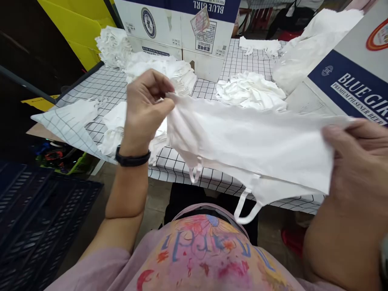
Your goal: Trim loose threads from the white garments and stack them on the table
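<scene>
- White garment (257, 137): located at the centre and right of centre of the frame, held up in front of the near table edge.
- Orientation: the long axis runs left to right, dropping slightly toward the right. The raised edge faces the top of the frame; two looped straps (248, 208) hang toward the bottom.
- Left hand (151, 97): thumb and index finger are clamped together on the garment's upper left corner.
- Right hand (363, 149): thumb presses on the front of the garment's right end, with fingers behind it; this area is slightly blurred.
- White cloth piles: one (248, 91) sits beyond the garment, another (182, 74) behind the left hand.
- Containers: one printed carton (172, 24) stands at top centre, a second (348, 81) at the right edge; their contents are hidden. A green basket (80, 163) at left holds mixed items too small to identify. A dark blue crate (45, 202) occupies the lower left.
- Edges and room: the grid-patterned tablecloth (97, 83) shows between the piles. Its near edge passes below the garment; the straps hang apart from the pink shirt (209, 250) at bottom centre.
</scene>
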Available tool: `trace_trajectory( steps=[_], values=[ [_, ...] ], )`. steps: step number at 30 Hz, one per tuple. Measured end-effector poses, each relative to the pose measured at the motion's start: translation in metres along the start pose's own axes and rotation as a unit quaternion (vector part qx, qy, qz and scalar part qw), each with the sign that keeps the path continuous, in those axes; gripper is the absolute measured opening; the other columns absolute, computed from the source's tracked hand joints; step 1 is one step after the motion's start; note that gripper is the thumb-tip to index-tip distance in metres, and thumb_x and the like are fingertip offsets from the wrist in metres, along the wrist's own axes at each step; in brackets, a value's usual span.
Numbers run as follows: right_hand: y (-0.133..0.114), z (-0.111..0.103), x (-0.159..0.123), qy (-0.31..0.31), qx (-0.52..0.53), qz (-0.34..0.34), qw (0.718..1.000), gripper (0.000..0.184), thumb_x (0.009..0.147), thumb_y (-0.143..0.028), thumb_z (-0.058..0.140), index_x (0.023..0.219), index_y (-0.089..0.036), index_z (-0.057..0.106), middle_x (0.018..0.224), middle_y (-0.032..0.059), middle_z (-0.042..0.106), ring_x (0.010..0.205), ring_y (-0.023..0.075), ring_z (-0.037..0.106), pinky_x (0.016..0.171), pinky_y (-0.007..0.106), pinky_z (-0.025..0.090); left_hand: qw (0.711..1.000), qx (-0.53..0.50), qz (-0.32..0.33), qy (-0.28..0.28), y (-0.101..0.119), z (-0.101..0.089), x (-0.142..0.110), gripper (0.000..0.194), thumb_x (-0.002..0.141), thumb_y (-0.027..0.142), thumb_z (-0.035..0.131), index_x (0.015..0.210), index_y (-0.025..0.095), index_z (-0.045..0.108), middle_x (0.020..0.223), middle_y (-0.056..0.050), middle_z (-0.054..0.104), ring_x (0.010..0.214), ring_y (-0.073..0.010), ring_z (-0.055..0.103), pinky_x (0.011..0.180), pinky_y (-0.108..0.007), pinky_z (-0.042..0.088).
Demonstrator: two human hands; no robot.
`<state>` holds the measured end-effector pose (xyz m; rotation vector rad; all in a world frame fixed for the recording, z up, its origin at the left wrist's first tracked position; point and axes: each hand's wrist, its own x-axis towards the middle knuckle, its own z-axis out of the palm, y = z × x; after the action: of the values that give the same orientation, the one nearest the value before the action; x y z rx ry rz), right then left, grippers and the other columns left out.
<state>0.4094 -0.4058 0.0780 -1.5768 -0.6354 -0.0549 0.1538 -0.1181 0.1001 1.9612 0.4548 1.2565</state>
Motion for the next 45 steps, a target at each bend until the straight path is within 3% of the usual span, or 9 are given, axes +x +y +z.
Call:
trace_trajectory(
  steps=[4, 6, 9, 13, 16, 19, 23, 28, 45],
  values=[
    [0.054, 0.022, -0.003, -0.117, 0.006, 0.202, 0.972, 0.028, 0.062, -0.033, 0.093, 0.082, -0.021, 0.078, 0.074, 0.0027, 0.072, 0.062, 0.0167, 0.064, 0.062, 0.034, 0.058, 0.984, 0.090, -0.126, -0.089, -0.057, 0.032, -0.013, 0.020, 0.070, 0.005, 0.057, 0.084, 0.019, 0.060, 0.083, 0.000, 0.065, 0.075, -0.0128, 0.059, 0.071, -0.027, 0.051],
    [0.090, 0.032, -0.003, -0.145, -0.036, 0.231, 0.961, 0.028, 0.064, -0.038, 0.088, 0.082, -0.019, 0.077, 0.075, 0.0029, 0.073, 0.066, 0.0177, 0.065, 0.063, 0.033, 0.056, 0.969, 0.142, -0.168, -0.116, -0.087, 0.051, -0.023, 0.019, 0.070, 0.005, 0.056, 0.082, 0.019, 0.060, 0.081, -0.001, 0.065, 0.074, -0.0147, 0.059, 0.072, -0.029, 0.051],
    [0.132, 0.044, -0.004, -0.119, -0.099, 0.204, 0.967, 0.025, 0.068, -0.041, 0.081, 0.079, -0.020, 0.074, 0.070, 0.0004, 0.069, 0.064, 0.0177, 0.062, 0.064, 0.032, 0.053, 0.955, 0.187, -0.184, -0.137, -0.118, 0.075, -0.035, 0.022, 0.072, 0.004, 0.054, 0.085, 0.021, 0.061, 0.081, -0.002, 0.065, 0.077, -0.0169, 0.059, 0.077, -0.032, 0.051],
    [0.159, 0.054, -0.007, -0.070, -0.220, 0.094, 0.969, 0.021, 0.075, -0.042, 0.072, 0.078, -0.021, 0.071, 0.069, 0.0001, 0.067, 0.065, 0.0184, 0.061, 0.070, 0.034, 0.052, 0.956, 0.164, -0.204, -0.131, -0.138, 0.091, -0.044, 0.024, 0.078, 0.006, 0.054, 0.094, 0.021, 0.063, 0.082, -0.001, 0.065, 0.076, -0.0162, 0.060, 0.079, -0.032, 0.050],
    [0.166, 0.056, -0.009, -0.060, -0.234, 0.064, 0.968, 0.023, 0.077, -0.043, 0.069, 0.081, -0.021, 0.072, 0.068, 0.0013, 0.068, 0.064, 0.0187, 0.061, 0.071, 0.034, 0.051, 0.959, 0.137, -0.223, -0.112, -0.147, 0.095, -0.050, 0.023, 0.081, 0.012, 0.059, 0.102, 0.021, 0.064, 0.077, 0.001, 0.060, 0.072, -0.0154, 0.057, 0.077, -0.031, 0.049],
    [0.170, 0.055, -0.008, -0.061, -0.235, 0.063, 0.968, 0.025, 0.077, -0.045, 0.068, 0.081, -0.021, 0.073, 0.067, 0.0016, 0.067, 0.062, 0.0187, 0.061, 0.070, 0.034, 0.051, 0.964, 0.106, -0.226, -0.089, -0.154, 0.096, -0.058, 0.027, 0.076, 0.010, 0.064, 0.102, 0.020, 0.066, 0.085, -0.001, 0.063, 0.077, -0.0149, 0.057, 0.078, -0.030, 0.049],
    [0.173, 0.055, -0.006, -0.053, -0.243, 0.060, 0.967, 0.024, 0.077, -0.045, 0.068, 0.079, -0.021, 0.072, 0.066, 0.0015, 0.066, 0.062, 0.0190, 0.061, 0.070, 0.034, 0.050, 0.971, 0.051, -0.224, -0.064, -0.162, 0.096, -0.065, 0.034, 0.071, 0.006, 0.063, 0.102, 0.020, 0.066, 0.092, -0.002, 0.068, 0.080, -0.0141, 0.059, 0.078, -0.028, 0.050],
    [0.174, 0.057, -0.003, -0.038, -0.248, 0.050, 0.967, 0.021, 0.076, -0.042, 0.069, 0.077, -0.021, 0.072, 0.063, 0.0010, 0.065, 0.064, 0.0201, 0.063, 0.073, 0.035, 0.052, 0.976, 0.043, -0.208, -0.037, -0.168, 0.097, -0.067, 0.028, 0.072, 0.007, 0.063, 0.098, 0.018, 0.067, 0.086, -0.001, 0.066, 0.074, -0.0127, 0.057, 0.074, -0.027, 0.049],
    [0.170, 0.063, -0.001, -0.032, -0.237, 0.039, 0.970, 0.013, 0.078, -0.032, 0.067, 0.073, -0.020, 0.068, 0.068, 0.0040, 0.068, 0.069, 0.0224, 0.063, 0.078, 0.037, 0.051, 0.980, 0.028, -0.197, -0.021, -0.172, 0.101, -0.063, 0.024, 0.069, 0.013, 0.067, 0.092, 0.018, 0.067, 0.074, 0.003, 0.052, 0.069, -0.0120, 0.048, 0.068, -0.025, 0.043]
  ],
)
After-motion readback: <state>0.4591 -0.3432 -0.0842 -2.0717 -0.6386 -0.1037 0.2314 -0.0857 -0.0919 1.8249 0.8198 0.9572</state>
